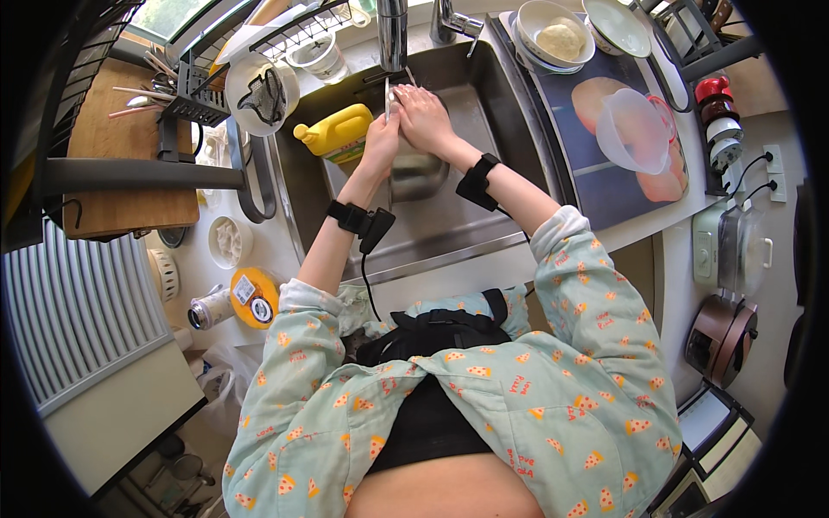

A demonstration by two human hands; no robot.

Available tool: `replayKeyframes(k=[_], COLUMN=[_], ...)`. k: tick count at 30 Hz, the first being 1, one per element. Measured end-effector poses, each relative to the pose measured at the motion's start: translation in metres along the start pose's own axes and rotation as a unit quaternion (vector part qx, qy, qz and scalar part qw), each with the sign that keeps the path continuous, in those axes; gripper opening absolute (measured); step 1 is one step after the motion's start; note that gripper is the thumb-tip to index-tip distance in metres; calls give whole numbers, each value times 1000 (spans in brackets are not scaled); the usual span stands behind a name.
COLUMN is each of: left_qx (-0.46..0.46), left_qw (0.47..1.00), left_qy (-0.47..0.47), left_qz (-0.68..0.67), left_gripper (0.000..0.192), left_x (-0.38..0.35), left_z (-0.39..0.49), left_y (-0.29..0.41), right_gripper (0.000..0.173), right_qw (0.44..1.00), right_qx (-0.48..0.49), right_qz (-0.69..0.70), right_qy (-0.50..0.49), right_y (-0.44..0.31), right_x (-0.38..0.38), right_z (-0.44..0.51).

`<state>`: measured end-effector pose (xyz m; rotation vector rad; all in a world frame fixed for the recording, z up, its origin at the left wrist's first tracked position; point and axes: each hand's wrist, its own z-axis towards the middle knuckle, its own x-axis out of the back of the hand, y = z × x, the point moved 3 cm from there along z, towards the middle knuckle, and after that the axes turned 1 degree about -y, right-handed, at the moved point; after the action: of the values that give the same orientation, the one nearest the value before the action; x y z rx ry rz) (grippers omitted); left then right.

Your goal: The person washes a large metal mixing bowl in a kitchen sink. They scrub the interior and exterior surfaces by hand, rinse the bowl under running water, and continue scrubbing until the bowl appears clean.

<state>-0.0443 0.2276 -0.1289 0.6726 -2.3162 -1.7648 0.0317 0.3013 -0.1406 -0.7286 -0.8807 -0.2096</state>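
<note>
Both hands are over the sink (505, 194), just below the chrome tap (392, 39). A stainless steel bowl (421, 178) appears tipped on its side there, with its rim towards the left; the hands hide much of it. My left hand (383, 139) grips it near the rim. Across its outer side lies my right hand (424, 120), with the fingers close together and their tips beside the rim. Left of the hands, a yellow plastic jug (340, 133) with a handle lies on its side in the sink.
On the right stand a bowl of dough (560, 40) and a clear plastic jug (631, 133) on a printed mat (596, 188). At left are a strainer in a white tub (262, 97), a small white bowl (230, 243), a roll of tape (254, 298) and a dish rack rail (142, 175).
</note>
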Motion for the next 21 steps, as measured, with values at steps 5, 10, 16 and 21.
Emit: replayKeyframes(k=[5,10,16,21], left_qx=[33,-56,-86,-97], left_qw=[993,985,965,957], left_qy=[-27,-28,17,67], left_qz=[108,160,249,266], left_gripper=[41,42,43,48], left_x=[7,7,19,27], left_z=[-11,-28,-41,-53], left_y=[8,23,32,37], right_gripper=[41,39,47,49], right_qw=[991,939,869,994], right_qx=[-26,-137,-284,-23], right_qz=[20,202,301,17], right_qy=[-132,-243,-271,-107], right_y=[29,71,61,-7], right_x=[-17,-20,-12,7], right_z=[30,42,33,28])
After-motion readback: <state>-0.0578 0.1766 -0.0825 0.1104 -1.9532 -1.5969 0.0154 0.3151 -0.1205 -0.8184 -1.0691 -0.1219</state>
